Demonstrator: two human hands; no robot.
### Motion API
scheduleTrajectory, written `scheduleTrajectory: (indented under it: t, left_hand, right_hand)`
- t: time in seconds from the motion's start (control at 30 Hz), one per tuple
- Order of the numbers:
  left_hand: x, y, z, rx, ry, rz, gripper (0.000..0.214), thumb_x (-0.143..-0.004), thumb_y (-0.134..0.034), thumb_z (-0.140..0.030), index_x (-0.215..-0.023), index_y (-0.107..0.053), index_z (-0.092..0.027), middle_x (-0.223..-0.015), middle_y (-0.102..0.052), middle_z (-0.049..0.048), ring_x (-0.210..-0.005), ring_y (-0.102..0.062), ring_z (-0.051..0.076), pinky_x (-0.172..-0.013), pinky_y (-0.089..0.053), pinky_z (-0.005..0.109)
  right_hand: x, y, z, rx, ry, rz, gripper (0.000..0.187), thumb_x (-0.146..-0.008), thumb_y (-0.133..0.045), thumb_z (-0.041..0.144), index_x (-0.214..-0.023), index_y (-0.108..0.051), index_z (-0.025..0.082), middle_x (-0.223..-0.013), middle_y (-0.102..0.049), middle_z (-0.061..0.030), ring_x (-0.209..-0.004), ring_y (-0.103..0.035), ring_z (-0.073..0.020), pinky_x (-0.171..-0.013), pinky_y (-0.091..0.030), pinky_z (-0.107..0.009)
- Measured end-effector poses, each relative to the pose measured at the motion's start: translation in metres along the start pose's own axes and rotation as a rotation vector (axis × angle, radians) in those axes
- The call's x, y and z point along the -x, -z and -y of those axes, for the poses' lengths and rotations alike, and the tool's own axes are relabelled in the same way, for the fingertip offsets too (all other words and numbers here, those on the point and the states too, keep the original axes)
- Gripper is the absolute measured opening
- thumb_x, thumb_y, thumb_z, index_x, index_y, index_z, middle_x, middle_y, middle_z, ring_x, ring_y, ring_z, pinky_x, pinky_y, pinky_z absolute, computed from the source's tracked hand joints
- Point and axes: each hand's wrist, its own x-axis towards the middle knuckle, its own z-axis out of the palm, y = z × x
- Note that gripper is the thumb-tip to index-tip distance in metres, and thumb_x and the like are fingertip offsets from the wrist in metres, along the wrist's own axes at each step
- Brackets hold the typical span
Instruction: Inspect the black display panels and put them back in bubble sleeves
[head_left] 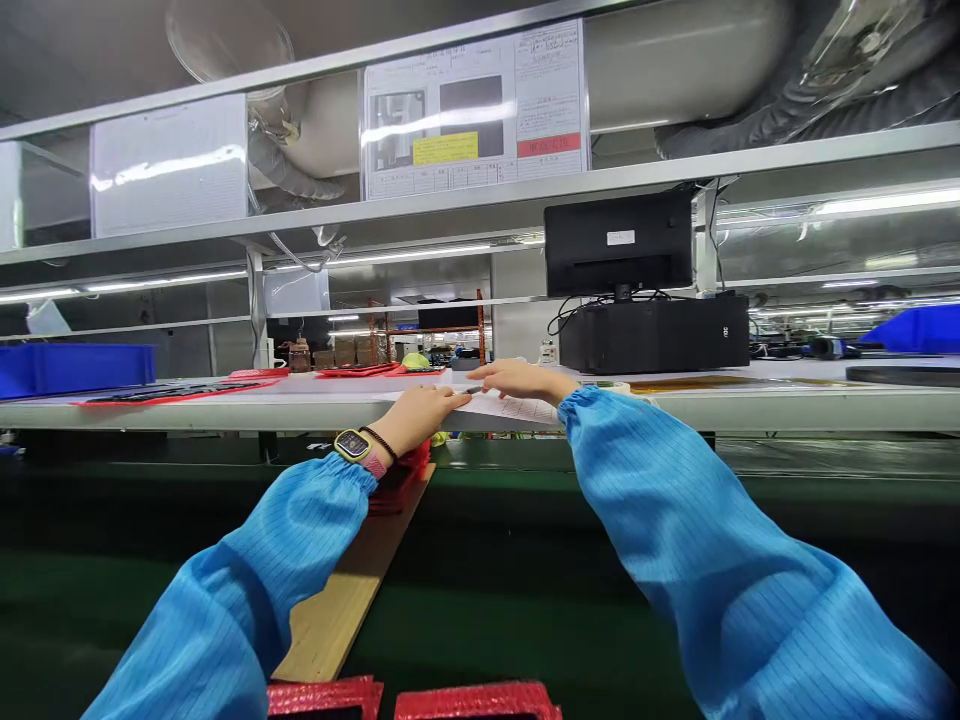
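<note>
Both my arms reach forward to the raised white shelf, in blue sleeves. My left hand (426, 414) lies at the shelf's front edge with its fingers stretched to the right, over a white printed sheet (525, 408). My right hand (521, 379) hovers over or rests on the same sheet, its fingers apart and pointing left. The two hands' fingertips nearly meet. A small dark thin thing (475, 389) shows between them, too small to name. A watch and a dark bracelet sit on my left wrist.
A black monitor (619, 243) stands by a black case (656, 335) on the shelf. Blue bins (75, 370) and red-edged flat pieces (180, 391) lie to the left. Below are a green belt (525, 580), a wooden board (352, 590) and red bubble-wrap pouches (476, 701).
</note>
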Motion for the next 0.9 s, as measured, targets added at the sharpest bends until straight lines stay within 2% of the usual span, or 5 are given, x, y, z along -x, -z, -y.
scheduleTrajectory:
  t: [0.2,0.37,0.57,0.73,0.9]
  left_hand:
    - [0.027,0.021,-0.048,-0.113,0.033,-0.104,0.037,-0.091,-0.043,-0.011,-0.126,-0.05,-0.018,-0.123,-0.058,0.0119,-0.1,-0.061,0.023,-0.083,-0.051,0.043]
    - [0.07,0.035,-0.12,-0.099,0.126,-0.252,0.042,-0.089,-0.035,-0.008,-0.128,-0.05,-0.012,-0.142,-0.039,0.0256,-0.101,-0.063,0.031,-0.078,-0.052,0.043]
    - [0.166,0.006,-0.312,0.123,0.063,-0.455,0.046,-0.083,-0.036,-0.006,-0.123,-0.058,-0.011,-0.127,-0.06,0.0123,-0.113,-0.057,0.033,-0.085,-0.053,0.044]
    - [0.223,-0.035,-0.489,0.414,0.077,-0.57,0.038,-0.078,-0.042,-0.011,-0.103,-0.071,-0.007,-0.106,-0.07,0.0171,-0.109,-0.061,0.033,-0.09,-0.054,0.046]
    - [0.243,-0.057,-0.576,0.592,0.012,-0.291,0.033,-0.075,-0.055,-0.019,-0.102,-0.072,-0.011,-0.104,-0.07,0.019,-0.1,-0.065,0.034,-0.08,-0.059,0.048]
  right_hand:
    - [0.015,0.005,0.024,0.296,-0.017,0.175,0.01,-0.088,-0.06,0.019,-0.096,-0.064,0.014,-0.095,-0.067,-0.0039,-0.087,-0.065,-0.0186,-0.079,-0.053,-0.039]
    - [0.087,0.063,0.046,0.472,-0.112,0.02,0.028,-0.083,-0.04,-0.006,-0.087,-0.065,0.006,-0.087,-0.067,-0.0111,-0.098,-0.06,-0.0276,-0.078,-0.047,-0.039]
    - [0.289,0.128,0.075,0.509,-0.375,-0.292,0.016,-0.087,-0.048,0.024,-0.086,-0.06,0.013,-0.085,-0.062,-0.0079,-0.074,-0.059,-0.017,-0.068,-0.043,-0.03]
    - [0.466,0.101,0.143,-0.077,-0.894,-0.38,0.032,-0.085,-0.049,0.054,-0.076,-0.061,0.026,-0.061,-0.058,-0.002,-0.048,-0.052,-0.0164,-0.047,-0.043,-0.03]
    - [0.563,0.063,0.201,-0.714,-1.139,-0.542,0.044,-0.082,-0.047,0.064,-0.108,-0.059,0.03,-0.081,-0.06,-0.0042,-0.06,-0.056,-0.0184,-0.051,-0.049,-0.031]
